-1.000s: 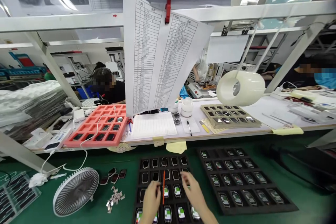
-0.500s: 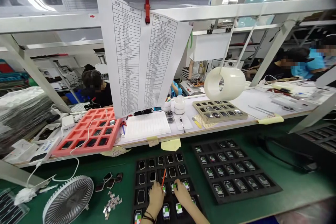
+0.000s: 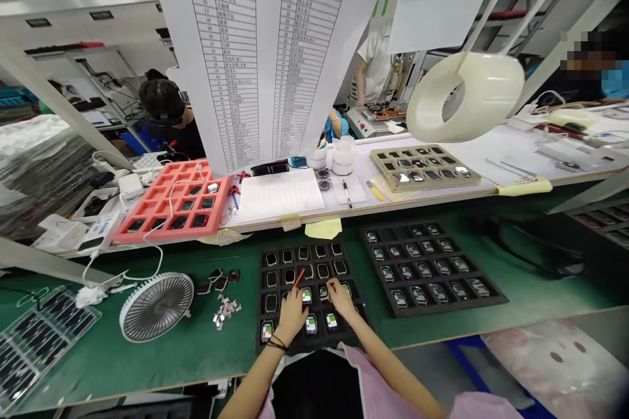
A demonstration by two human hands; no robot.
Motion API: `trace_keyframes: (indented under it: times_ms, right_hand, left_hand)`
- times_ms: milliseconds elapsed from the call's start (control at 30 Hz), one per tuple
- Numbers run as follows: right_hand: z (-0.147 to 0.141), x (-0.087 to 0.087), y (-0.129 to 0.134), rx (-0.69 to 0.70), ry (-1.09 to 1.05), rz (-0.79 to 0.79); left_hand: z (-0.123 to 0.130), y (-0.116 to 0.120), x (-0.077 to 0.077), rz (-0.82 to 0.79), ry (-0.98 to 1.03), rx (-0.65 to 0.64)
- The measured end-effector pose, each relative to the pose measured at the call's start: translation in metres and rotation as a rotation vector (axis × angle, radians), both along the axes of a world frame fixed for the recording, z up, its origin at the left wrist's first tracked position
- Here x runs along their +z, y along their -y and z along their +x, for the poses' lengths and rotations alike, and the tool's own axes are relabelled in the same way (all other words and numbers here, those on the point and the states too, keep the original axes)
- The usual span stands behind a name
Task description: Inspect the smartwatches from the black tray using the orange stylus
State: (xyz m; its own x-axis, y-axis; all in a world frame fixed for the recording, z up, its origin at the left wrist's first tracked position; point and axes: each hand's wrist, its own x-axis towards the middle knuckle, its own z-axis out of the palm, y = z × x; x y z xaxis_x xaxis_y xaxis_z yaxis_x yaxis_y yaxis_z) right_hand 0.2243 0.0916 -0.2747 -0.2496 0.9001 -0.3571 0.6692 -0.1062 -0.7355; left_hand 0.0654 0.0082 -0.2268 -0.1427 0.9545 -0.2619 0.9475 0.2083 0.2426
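Observation:
A black foam tray (image 3: 317,345) lies in front of me with several smartwatches in its pockets. Some nearer screens are lit in green and white blocks; the far rows are dark. My left hand (image 3: 293,311) is closed around a thin orange stick (image 3: 299,277), whose end points up and to the right. Beside that hand sits a lit smartwatch (image 3: 306,295). My right hand (image 3: 341,298) has its fingers bent and closed at the right edge of another smartwatch (image 3: 324,292), still in its pocket. Its fingertips are partly hidden.
A second black tray (image 3: 491,301) of smartwatches lies to the right. At left stand a fan (image 3: 156,308), small silvery pieces (image 3: 226,311) and loose watches (image 3: 221,283). The raised shelf holds a pink tray (image 3: 167,236) and a beige tray (image 3: 432,183). A tape roll (image 3: 491,95) hangs above.
The view has tilted downward, bringing my forearms and lap into sight. Both hands stay at the same watches in the tray, and the orange stick leans further over.

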Motion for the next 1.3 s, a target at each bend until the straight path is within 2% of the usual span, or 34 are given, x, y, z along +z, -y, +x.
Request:
trace_keyframes:
  times_ms: [133,267,400,500,633,733,800,900,1067,1167,1300]
  right_hand:
    - [0.002,0.003,0.004,0.029,0.009,0.030]
    - [0.005,0.010,0.010,0.051,0.027,0.117]
    - [0.010,0.024,0.016,0.080,0.023,0.236]
    - [0.012,0.034,0.021,0.147,-0.023,0.289]
    - [0.005,0.039,0.026,0.257,-0.081,0.321]
    - [0.002,0.038,0.025,0.272,-0.057,0.335]
    - [0.003,0.037,0.022,0.247,-0.017,0.335]
    - [0.006,0.035,0.019,0.179,0.050,0.318]
    - [-0.002,0.025,0.016,0.087,0.132,0.236]
    - [-0.009,0.018,0.012,0.061,0.130,0.192]
    - [-0.008,0.014,0.008,0.031,0.050,0.150]
  left_hand:
    - [0.003,-0.009,0.000,0.033,-0.020,0.100]
    - [-0.010,-0.021,-0.003,-0.006,-0.020,0.192]
    - [-0.022,-0.029,-0.003,-0.060,0.064,0.216]
    - [-0.018,-0.028,0.007,-0.042,0.167,0.192]
    - [0.010,-0.023,0.026,0.025,0.355,0.076]
    - [0.031,-0.019,0.035,0.026,0.473,-0.020]
    - [0.035,-0.017,0.038,0.028,0.502,-0.051]
    - [0.027,-0.016,0.035,0.047,0.452,-0.029]
    - [0.011,-0.018,0.016,-0.019,0.248,0.035]
    - [0.011,-0.017,0.007,-0.076,0.151,0.008]
    - [0.013,-0.020,0.003,-0.127,0.056,-0.041]
